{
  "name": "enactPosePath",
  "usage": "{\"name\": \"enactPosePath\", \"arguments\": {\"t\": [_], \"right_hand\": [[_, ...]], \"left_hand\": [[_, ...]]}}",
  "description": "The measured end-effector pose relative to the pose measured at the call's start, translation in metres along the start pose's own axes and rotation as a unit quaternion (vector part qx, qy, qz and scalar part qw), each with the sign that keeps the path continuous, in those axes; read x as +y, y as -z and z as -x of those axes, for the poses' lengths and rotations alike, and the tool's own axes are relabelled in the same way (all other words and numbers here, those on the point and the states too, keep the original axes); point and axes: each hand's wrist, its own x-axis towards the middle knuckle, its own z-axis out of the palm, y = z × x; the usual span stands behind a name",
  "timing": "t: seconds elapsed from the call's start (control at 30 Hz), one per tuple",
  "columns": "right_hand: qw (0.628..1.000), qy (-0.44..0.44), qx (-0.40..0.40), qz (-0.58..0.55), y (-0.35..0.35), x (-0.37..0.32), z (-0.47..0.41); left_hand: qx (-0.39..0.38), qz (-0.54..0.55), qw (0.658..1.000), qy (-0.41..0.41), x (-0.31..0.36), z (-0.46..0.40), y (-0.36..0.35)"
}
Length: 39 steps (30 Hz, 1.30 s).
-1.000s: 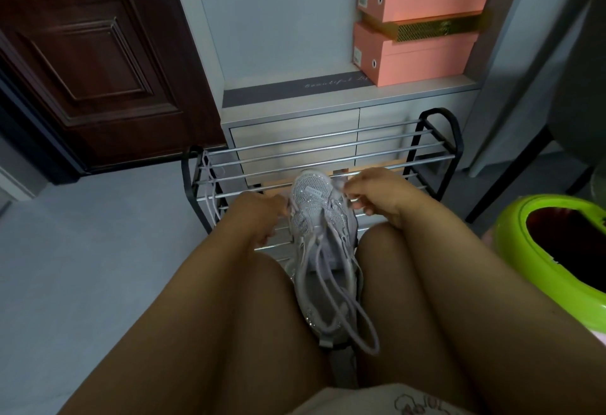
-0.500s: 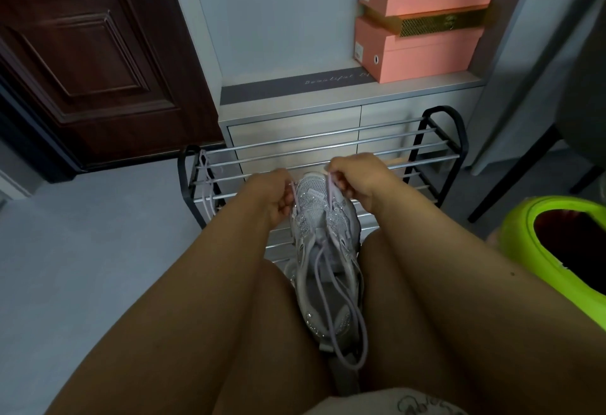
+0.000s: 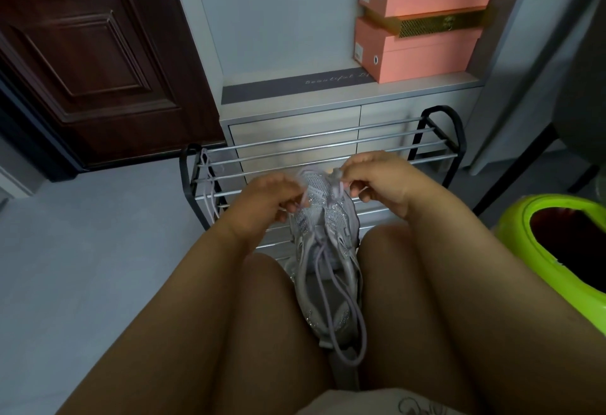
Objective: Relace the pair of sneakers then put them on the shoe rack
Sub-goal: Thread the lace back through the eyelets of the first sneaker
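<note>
- Sneaker (image 3: 323,247) lies wedged between the person's two thighs, toe pointing toward the shoe rack (image 3: 436,139) just beyond it.
- Left hand (image 3: 265,203), at the sneaker's toe on its left side, has fingers curled, pinching a lilac lace (image 3: 344,309).
- Right hand (image 3: 377,180), at the toe's right side, pinches the lace end between curled fingers.
- Another lace (image 3: 208,185) hangs from the rack's left end.
</note>
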Motion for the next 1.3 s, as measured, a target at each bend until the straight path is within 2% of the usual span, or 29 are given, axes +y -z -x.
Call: {"name": "enactPosePath", "arguments": {"t": [0.1, 0.17, 0.23, 0.33, 0.37, 0.43, 0.53, 0.6, 0.77, 0.9, 1.17, 1.3], "right_hand": [[0.996, -0.008, 0.001, 0.09, 0.0, -0.004, 0.013], [0.997, -0.018, 0.006, 0.078, 0.003, -0.004, 0.018], [0.994, -0.027, 0.036, 0.102, 0.005, -0.004, 0.02], [0.946, -0.002, 0.134, 0.297, 0.003, -0.001, 0.023], [0.936, 0.027, 0.153, 0.316, 0.001, -0.003, 0.026], [0.951, 0.087, 0.113, 0.275, -0.002, -0.01, 0.035], [0.953, 0.112, -0.025, 0.282, -0.012, -0.017, 0.049], [0.925, 0.125, -0.067, 0.353, -0.024, -0.015, 0.056], [0.833, 0.154, -0.051, 0.529, -0.046, -0.013, 0.068], [0.797, 0.154, -0.072, 0.58, -0.044, -0.012, 0.068], [0.832, 0.119, -0.093, 0.534, -0.034, -0.009, 0.062], [0.829, 0.137, -0.092, 0.534, -0.034, -0.002, 0.061]], "left_hand": [[-0.018, -0.048, 0.998, -0.032, 0.005, 0.015, -0.001], [-0.032, -0.034, 0.998, -0.04, 0.007, 0.024, 0.0], [0.004, -0.059, 0.998, -0.032, 0.006, 0.027, 0.001], [0.081, -0.172, 0.982, -0.016, 0.002, 0.025, 0.002], [0.089, -0.192, 0.977, -0.019, 0.001, 0.025, 0.001], [0.105, -0.222, 0.969, -0.035, 0.001, 0.027, 0.0], [0.142, -0.237, 0.958, -0.074, 0.001, 0.032, -0.002], [0.152, -0.23, 0.958, -0.078, 0.001, 0.036, -0.005], [0.09, -0.222, 0.97, -0.05, -0.012, 0.044, -0.011], [0.074, -0.196, 0.976, -0.064, -0.018, 0.043, -0.008], [0.02, -0.117, 0.985, -0.127, -0.01, 0.051, -0.013], [-0.014, -0.151, 0.977, -0.152, -0.01, 0.053, -0.012]]}}
